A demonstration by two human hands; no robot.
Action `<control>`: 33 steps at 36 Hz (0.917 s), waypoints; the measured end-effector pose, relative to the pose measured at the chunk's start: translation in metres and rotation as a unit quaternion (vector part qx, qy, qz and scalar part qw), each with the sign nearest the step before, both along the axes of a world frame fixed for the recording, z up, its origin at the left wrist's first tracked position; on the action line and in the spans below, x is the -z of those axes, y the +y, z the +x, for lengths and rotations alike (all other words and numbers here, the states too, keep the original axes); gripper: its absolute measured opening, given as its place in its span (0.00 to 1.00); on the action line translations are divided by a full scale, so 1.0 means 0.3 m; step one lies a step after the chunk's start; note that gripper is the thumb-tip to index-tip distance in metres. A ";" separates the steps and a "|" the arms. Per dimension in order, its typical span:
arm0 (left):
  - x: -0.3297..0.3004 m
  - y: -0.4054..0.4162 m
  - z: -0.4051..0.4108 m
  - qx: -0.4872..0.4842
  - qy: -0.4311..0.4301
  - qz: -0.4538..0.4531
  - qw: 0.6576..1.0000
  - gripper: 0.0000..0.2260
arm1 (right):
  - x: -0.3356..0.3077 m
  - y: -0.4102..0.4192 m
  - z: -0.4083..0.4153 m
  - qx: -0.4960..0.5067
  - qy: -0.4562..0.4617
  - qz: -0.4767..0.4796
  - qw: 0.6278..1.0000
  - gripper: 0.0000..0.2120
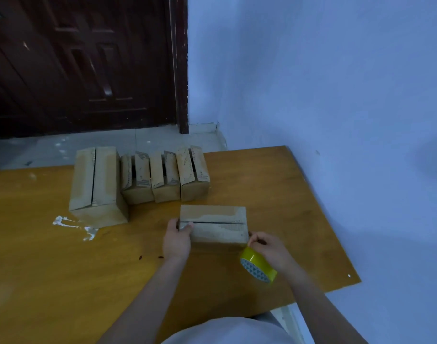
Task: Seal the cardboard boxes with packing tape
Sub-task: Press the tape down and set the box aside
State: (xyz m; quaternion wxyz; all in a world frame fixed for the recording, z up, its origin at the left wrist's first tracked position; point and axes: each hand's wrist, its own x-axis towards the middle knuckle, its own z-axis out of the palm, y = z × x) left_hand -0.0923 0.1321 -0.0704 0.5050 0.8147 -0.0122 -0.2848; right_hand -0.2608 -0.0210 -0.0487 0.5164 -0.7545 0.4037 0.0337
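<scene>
Near box (213, 223) lies on table (63, 269) between both hands, flaps closed, centre seam bare, no tape on it visible. Left hand (177, 240) grips left end, thumb on top. Right hand (269, 249) holds yellow tape roll (258, 265) at right end, fingertips pinched, probably on tape end. Four boxes behind (138, 177), seams open, apparently unsealed. Judgement: sealing only starts.

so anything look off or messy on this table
Yes: crumpled whitish tape scraps lie on the orange wooden table beside the large cardboard box, like discarded waste. Three small brown boxes behind gape open.
</scene>
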 end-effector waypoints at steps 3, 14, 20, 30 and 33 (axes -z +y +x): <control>-0.004 -0.012 -0.012 -0.008 0.010 -0.032 0.999 0.14 | 0.001 -0.025 -0.009 0.011 -0.019 0.008 1.000 0.09; 0.028 0.038 -0.086 0.023 0.016 -0.177 0.984 0.14 | 0.002 -0.090 -0.106 0.032 -0.065 0.088 0.994 0.10; 0.048 0.033 -0.121 0.024 0.015 -0.198 0.980 0.20 | 0.017 -0.112 -0.168 0.008 -0.035 0.091 0.995 0.14; 0.020 -0.056 -0.162 0.060 -0.128 -0.140 0.980 0.23 | 0.012 -0.191 -0.195 0.045 -0.079 0.087 0.992 0.06; 0.015 -0.100 -0.158 0.065 -0.134 -0.142 0.979 0.23 | -0.009 -0.241 -0.185 0.054 -0.096 0.119 0.987 0.05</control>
